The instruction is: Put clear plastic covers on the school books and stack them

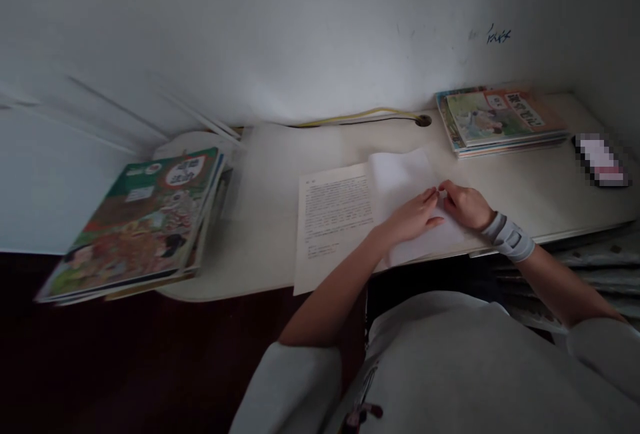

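Observation:
A printed sheet (337,214) lies on the white desk, with a blank white paper (403,174) overlapping its right side. The blank paper's upper edge is slightly raised and curved. Flat on that paper rests my left hand (416,215), fingers stretched out and thumb apart. My right hand (467,206), with a grey wristband (510,235) on the wrist, is curled at the paper's right side. Its thumb and forefinger come together close to my left fingertips. Whatever is between them, if anything, is too small to make out.
A stack of picture-covered books (145,221) overhangs the desk's left end. Another book stack (505,121) sits at the back right, left of a phone (600,159). A yellow cable (360,115) runs along the wall to a round desk hole (423,121).

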`<state>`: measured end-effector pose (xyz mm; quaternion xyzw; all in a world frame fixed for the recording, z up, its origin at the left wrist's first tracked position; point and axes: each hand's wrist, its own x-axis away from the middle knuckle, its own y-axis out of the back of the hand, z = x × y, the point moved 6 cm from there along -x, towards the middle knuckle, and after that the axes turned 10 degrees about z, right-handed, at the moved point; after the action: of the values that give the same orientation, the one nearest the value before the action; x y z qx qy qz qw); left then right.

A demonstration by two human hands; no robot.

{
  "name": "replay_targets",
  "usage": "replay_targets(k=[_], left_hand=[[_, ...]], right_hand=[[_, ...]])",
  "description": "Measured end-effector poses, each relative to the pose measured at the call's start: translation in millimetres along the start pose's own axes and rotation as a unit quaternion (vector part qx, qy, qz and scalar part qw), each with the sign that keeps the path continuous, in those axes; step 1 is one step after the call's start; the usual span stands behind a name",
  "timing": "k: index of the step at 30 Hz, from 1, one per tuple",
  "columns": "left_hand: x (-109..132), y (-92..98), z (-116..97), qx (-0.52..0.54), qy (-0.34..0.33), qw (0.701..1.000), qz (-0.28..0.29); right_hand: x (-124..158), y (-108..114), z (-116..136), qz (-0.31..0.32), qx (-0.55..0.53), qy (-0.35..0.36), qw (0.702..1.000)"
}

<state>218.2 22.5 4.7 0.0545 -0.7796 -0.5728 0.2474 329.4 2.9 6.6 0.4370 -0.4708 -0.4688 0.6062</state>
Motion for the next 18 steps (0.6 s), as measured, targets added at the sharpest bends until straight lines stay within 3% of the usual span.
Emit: replay_targets(k=[4, 6, 13, 18], left_hand=[[-1.6, 7.4, 32.4, -0.045, 0.11, 0.992, -0.049], [-5.9, 1.3, 37.4, -0.051, 0.133, 0.989, -0.04], [-16.7, -9.1, 14.1, -0.051, 0.107, 0.993, -0.007], [-18.5, -9.1, 12.1, -0.036, 0.093, 0.995, -0.019]], right_hand=[[2.4, -4.3, 2.3, -0.013, 0.01, 0.008, 1.0], [1.6, -4.5, 3.8, -0.005, 0.012, 0.013, 1.0], [-1.4, -7.4, 4.6, 0.001, 0.021, 0.026, 0.999], [-1.3, -8.5, 0.5, -0.025, -0.022, 0.072, 0.997]])
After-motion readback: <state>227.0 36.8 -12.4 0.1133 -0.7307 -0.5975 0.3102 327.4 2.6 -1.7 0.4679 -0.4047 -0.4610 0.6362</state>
